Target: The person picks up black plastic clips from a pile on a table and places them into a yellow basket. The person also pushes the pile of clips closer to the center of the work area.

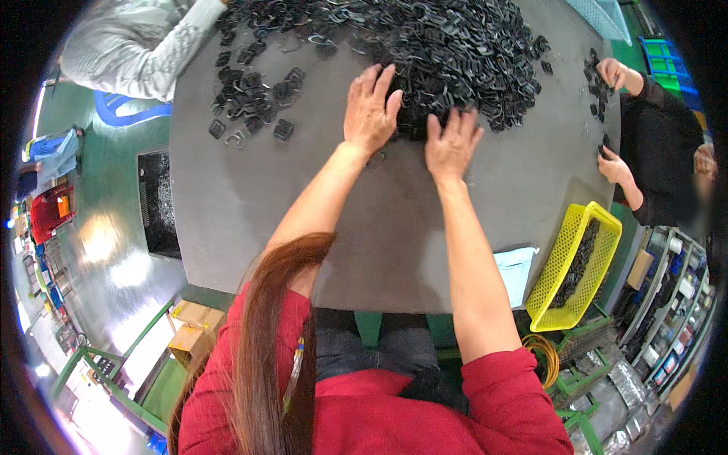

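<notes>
A large heap of small black plastic buckle-like parts (462,53) covers the far middle of the grey table (303,205). My left hand (370,110) reaches to the heap's near left edge, its fingers spread and pointing away from me. Beside it on the right, my right hand (453,144) lies at the heap's near edge with fingers apart, slightly blurred. Neither hand has anything visible in its grip; the fingertips touch or hover just over the parts, I cannot tell which. A smaller loose group of black parts (250,98) lies to the left.
A yellow basket (542,307) holding black parts stands at the table's right corner, next to a light blue cloth or bag (516,273). A co-worker's hands (613,73) handle parts at the right edge. Another person's grey sleeve (186,49) is at the far left.
</notes>
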Action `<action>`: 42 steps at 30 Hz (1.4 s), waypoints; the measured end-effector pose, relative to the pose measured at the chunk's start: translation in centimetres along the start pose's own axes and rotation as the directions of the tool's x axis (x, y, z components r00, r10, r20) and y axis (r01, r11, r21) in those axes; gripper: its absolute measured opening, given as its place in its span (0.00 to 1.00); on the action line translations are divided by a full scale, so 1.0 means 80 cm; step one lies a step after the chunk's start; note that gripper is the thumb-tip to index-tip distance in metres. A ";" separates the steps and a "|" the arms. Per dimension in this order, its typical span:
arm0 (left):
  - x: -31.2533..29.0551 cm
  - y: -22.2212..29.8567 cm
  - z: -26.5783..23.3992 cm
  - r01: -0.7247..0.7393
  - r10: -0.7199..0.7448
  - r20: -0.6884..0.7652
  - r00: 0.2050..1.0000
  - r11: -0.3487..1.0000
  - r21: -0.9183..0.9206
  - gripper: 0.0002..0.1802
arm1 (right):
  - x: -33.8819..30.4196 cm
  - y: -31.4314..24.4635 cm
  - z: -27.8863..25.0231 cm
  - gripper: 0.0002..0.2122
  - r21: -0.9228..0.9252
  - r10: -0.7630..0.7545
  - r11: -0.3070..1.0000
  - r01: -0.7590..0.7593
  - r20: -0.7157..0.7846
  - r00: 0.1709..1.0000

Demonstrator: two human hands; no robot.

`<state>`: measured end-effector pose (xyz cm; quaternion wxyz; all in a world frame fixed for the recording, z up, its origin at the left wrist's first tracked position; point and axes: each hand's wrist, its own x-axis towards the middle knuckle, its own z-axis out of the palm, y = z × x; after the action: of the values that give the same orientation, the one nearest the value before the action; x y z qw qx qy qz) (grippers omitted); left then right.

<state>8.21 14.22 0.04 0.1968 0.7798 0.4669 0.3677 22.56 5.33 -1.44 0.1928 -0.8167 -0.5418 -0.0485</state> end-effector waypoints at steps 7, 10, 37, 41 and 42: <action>-0.057 0.096 0.057 0.256 -0.361 -0.091 0.928 0.796 -0.549 0.20 | -0.013 -0.022 -0.017 0.21 0.766 0.194 0.617 -0.181 0.075 0.978; -0.074 0.140 0.047 0.404 -0.545 0.118 0.830 0.442 -0.801 0.19 | -0.033 -0.022 -0.051 0.19 0.911 0.278 0.217 -0.351 0.287 0.917; -0.113 0.105 -0.089 0.737 -0.594 0.542 0.594 0.134 -0.662 0.12 | -0.122 0.168 -0.215 0.09 0.740 0.329 0.258 -0.621 0.537 0.776; -0.075 0.121 -0.010 0.485 -0.460 0.303 0.835 0.875 -0.007 0.22 | -0.101 0.153 -0.203 0.10 0.746 0.334 0.068 -0.663 0.609 0.719; -0.072 0.126 0.007 0.429 -0.441 0.282 0.852 0.897 0.107 0.21 | -0.090 0.143 -0.207 0.10 0.735 0.306 -0.086 -0.672 0.662 0.685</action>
<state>12.85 4.30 3.98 0.3273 0.7044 0.6030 0.1819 32.13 -10.91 8.71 0.5876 -0.6242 -0.1144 0.5019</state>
